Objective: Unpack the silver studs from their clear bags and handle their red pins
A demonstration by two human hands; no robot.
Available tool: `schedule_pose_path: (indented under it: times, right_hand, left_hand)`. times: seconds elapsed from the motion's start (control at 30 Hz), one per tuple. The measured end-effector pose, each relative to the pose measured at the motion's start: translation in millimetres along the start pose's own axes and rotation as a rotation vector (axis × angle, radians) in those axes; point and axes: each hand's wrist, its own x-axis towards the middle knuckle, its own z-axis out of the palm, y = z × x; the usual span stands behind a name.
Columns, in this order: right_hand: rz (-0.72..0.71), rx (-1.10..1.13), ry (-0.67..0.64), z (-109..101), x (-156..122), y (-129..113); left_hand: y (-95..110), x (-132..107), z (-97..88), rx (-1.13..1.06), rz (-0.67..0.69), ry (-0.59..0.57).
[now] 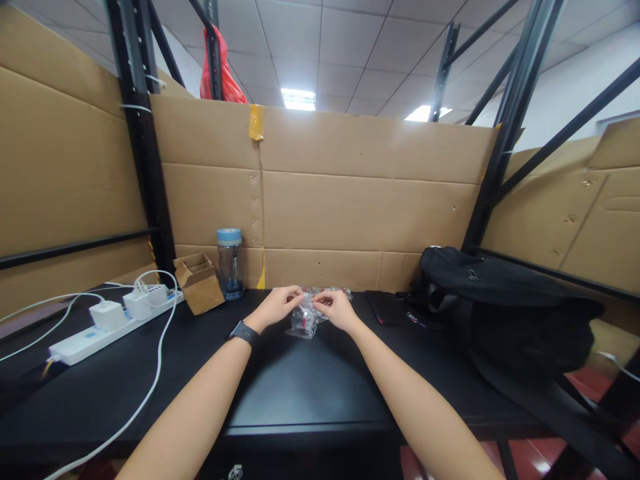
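Toward the back of the black table, both hands are at a small clear plastic bag (304, 323) with something red showing inside; its contents are too small to name. My left hand (281, 305), with a dark watch on its wrist, pinches the bag's upper left part between closed fingers. From the other side, my right hand (339, 309) has thumb and fingertips together on the plastic at the upper right. More crinkled clear plastic (345, 292) lies behind the hands, partly hidden by them.
Left of the hands stand a blue-lidded bottle (231, 267), an open cardboard box (200, 287) and a white power strip (85, 343) with plugs and trailing cables. A dark flat notebook-like thing (385, 307) and a black backpack (510, 313) lie right. Cardboard walls (345, 207) close off the back.
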Motion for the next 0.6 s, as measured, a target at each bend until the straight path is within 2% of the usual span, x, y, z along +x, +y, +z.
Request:
schedule_pose_path:
  times: [0.1,0.2,0.4,0.6]
  right_hand:
    - [-0.019,0.021,0.056,-1,1,-3]
    - [-0.018,0.063,0.11,-2,1,-5]
    - [0.035,0.083,-0.03,3,-5,0]
    - [0.109,0.219,0.037,11,-6,-6]
  left_hand:
    - [-2,0,-0.1,-0.127,-0.031,-0.009]
    - [-5,1,0.1,-0.176,-0.052,0.062]
    - [-6,5,-1.6,-0.326,-0.115,0.216]
    - [-11,5,-0.7,-0.436,-0.148,0.253]
